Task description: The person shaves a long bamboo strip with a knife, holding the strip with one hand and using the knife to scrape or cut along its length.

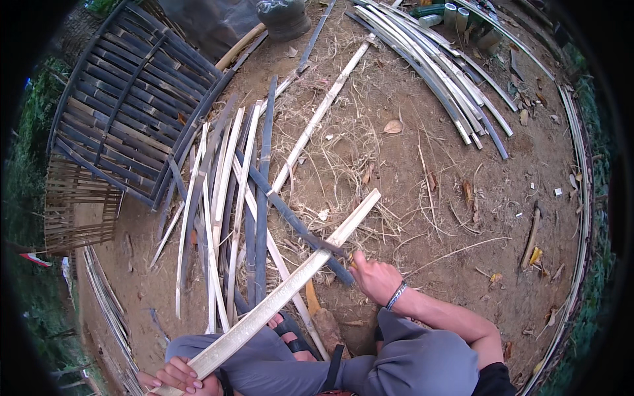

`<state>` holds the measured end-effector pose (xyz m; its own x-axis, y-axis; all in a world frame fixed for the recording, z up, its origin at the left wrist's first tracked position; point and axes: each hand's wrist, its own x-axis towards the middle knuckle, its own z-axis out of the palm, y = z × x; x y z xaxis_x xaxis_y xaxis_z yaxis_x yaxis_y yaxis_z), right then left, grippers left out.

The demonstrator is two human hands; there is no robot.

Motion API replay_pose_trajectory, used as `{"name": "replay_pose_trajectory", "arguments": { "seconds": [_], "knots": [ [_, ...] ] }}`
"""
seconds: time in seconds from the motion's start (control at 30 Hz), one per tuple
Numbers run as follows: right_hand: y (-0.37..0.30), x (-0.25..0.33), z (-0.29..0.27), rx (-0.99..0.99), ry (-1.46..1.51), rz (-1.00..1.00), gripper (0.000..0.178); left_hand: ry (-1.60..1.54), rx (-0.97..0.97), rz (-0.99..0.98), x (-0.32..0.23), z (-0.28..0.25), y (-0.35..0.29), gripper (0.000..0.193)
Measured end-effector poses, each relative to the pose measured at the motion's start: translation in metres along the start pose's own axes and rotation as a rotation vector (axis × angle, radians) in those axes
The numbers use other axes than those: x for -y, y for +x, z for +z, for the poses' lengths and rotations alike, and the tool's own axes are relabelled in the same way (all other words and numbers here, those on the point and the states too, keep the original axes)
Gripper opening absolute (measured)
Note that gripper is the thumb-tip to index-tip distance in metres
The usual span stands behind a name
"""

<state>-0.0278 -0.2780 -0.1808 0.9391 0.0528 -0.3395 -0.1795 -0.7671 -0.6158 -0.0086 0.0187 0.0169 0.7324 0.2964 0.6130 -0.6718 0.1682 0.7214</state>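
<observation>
- Grey-trousered legs: bottom centre.
- Left hand: lower left, fingers curled around pale strip, which slants to frame centre.
- Dark strip: crosses beneath it.
- Right hand: right of centre, elbow bent, gripping knife.

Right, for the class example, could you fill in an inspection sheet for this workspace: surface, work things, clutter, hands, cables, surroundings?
Surface: brown earth ground, strewn with pale curled shavings.
Work things: a long pale strip slants up to the right; a knife crosses it towards its far end.
Clutter: loose pale and dark strips left of centre; a bundle of strips at upper right; scattered dry leaves.
Hands: left hand grips the pale strip's near end; right hand holds the knife's handle.
Cables: nothing seen.
Surroundings: dark slatted panel at upper left, green bottles at upper right, greenery along the rim.
</observation>
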Motion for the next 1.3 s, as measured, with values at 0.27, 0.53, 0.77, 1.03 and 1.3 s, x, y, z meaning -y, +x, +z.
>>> {"name": "replay_pose_trajectory", "arguments": {
  "seconds": [0.27, 0.53, 0.77, 1.03, 1.3],
  "knots": [
    [0.014, -0.031, 0.007, -0.061, -0.014, 0.061, 0.024, -0.020, 0.005, 0.009, -0.001, 0.005, 0.000, 0.023],
    [0.026, -0.056, 0.001, -0.118, 0.138, 0.149, 0.027, -0.020, 0.044, -0.009, 0.000, 0.005, 0.002, 0.025],
    [0.022, -0.041, 0.008, -0.211, 0.768, 0.121, 0.028, -0.010, -0.032, -0.008, 0.001, 0.001, 0.000, 0.024],
    [0.054, -0.026, 0.003, -0.451, 0.751, -0.088, 0.031, -0.019, 0.024, -0.013, 0.000, -0.001, 0.002, 0.024],
    [0.058, -0.017, 0.004, -0.373, 0.794, -0.015, 0.026, -0.010, 0.022, -0.007, 0.000, 0.000, 0.001, 0.024]
  ]
}}
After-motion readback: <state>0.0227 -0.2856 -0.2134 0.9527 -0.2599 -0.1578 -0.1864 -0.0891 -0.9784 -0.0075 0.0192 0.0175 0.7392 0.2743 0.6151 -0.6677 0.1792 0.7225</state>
